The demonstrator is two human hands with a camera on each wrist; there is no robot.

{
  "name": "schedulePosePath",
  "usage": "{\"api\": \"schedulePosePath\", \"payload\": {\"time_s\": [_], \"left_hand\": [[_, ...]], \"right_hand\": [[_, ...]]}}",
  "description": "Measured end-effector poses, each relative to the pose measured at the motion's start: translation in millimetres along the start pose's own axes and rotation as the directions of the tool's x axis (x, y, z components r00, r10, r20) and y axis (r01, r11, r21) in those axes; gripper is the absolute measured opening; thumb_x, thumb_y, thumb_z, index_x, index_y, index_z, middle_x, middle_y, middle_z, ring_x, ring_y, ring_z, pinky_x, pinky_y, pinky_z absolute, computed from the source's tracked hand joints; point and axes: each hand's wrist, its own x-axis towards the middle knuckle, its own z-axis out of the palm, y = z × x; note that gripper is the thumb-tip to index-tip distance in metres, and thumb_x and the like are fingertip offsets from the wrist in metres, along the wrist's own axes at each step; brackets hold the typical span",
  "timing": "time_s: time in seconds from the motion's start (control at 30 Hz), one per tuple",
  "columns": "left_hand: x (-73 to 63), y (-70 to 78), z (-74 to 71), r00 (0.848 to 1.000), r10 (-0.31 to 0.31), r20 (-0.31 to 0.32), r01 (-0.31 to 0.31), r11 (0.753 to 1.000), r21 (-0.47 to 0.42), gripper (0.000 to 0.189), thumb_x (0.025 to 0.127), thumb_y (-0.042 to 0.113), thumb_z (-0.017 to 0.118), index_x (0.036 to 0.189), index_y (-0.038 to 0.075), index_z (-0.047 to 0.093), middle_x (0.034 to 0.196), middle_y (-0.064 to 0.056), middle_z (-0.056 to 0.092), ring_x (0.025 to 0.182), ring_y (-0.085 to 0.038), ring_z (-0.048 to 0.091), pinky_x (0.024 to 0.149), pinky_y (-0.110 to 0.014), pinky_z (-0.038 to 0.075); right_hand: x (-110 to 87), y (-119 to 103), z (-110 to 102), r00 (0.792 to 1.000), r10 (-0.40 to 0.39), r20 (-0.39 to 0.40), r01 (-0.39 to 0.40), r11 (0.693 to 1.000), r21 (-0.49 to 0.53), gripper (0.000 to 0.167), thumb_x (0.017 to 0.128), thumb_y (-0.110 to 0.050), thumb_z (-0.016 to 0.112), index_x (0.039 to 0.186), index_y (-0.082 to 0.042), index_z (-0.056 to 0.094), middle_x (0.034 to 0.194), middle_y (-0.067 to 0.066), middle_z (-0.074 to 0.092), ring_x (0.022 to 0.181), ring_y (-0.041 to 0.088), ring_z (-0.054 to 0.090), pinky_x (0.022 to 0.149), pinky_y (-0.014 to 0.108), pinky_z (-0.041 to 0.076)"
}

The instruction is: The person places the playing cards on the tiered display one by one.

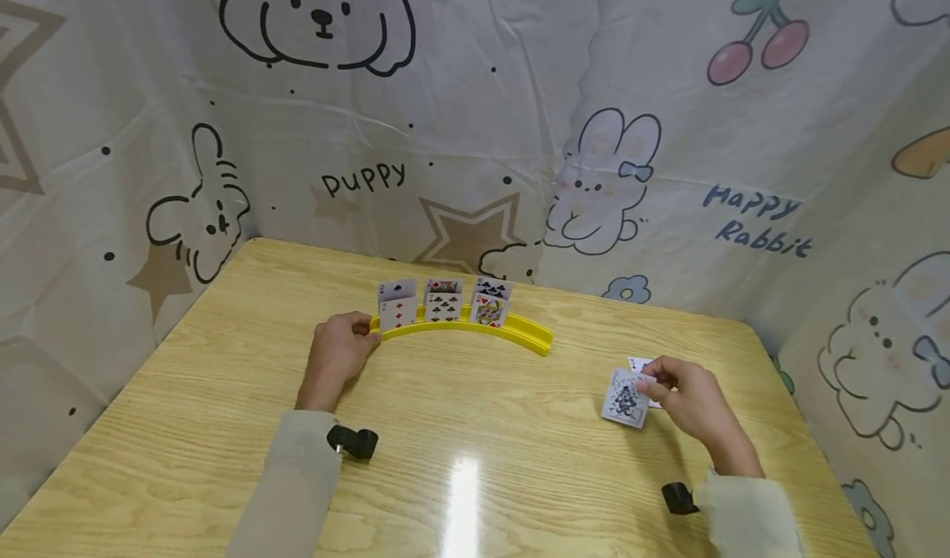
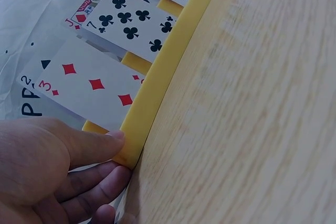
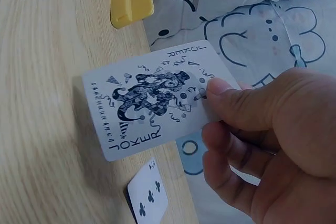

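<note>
Between thumb and fingers, my right hand (image 1: 690,401) pinches a black-and-white joker card (image 3: 152,100), tilted above the table. Just beyond and partly behind it lies a clubs card (image 3: 149,195), face up. At the left end of a curved yellow card holder (image 1: 527,337), my left hand (image 1: 340,352) grips the rim with thumb and fingers. Cards stand in the holder in two rows: the three of diamonds (image 2: 92,82), seven of clubs (image 2: 128,22) and queen of hearts (image 1: 490,311) in front, with a two, a jack of diamonds and a ten of clubs partly hidden behind.
The wooden table (image 1: 416,426) carries the holder near its back edge. A printed cloth (image 1: 475,113) hangs behind and along both sides. The holder's right end has a bare stretch of groove. Black wrist cameras (image 1: 355,442) sit on both sleeves.
</note>
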Motion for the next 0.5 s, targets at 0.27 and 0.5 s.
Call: {"api": "schedulePosePath", "payload": {"time_s": [0.27, 0.5], "left_hand": [[0.0, 0.8, 0.1, 1.000, 0.013, -0.006, -0.012, 1.000, 0.007, 0.035, 0.094, 0.014, 0.071, 0.125, -0.002, 0.067, 0.109, -0.016, 0.071, 0.098, -0.027, 0.065, 0.086, -0.043, 0.052], [-0.6, 0.5, -0.7, 1.000, 0.005, -0.004, -0.005, 1.000, 0.004, 0.035, 0.094, 0.014, 0.071, 0.125, -0.001, 0.067, 0.107, -0.015, 0.071, 0.097, -0.027, 0.065, 0.085, -0.043, 0.051]], "right_hand": [[10.9, -9, 9, 0.997, -0.031, -0.065, 0.031, 1.000, -0.005, 0.007, 0.095, -0.009, 0.070, 0.097, -0.002, 0.069, 0.084, 0.004, 0.065, 0.075, 0.020, 0.055, 0.059, 0.031, 0.043], [19.8, -16, 21, 0.995, -0.024, -0.096, 0.027, 0.999, 0.027, 0.007, 0.095, -0.009, 0.070, 0.096, -0.003, 0.068, 0.085, 0.005, 0.065, 0.074, 0.020, 0.056, 0.057, 0.030, 0.044]]}}
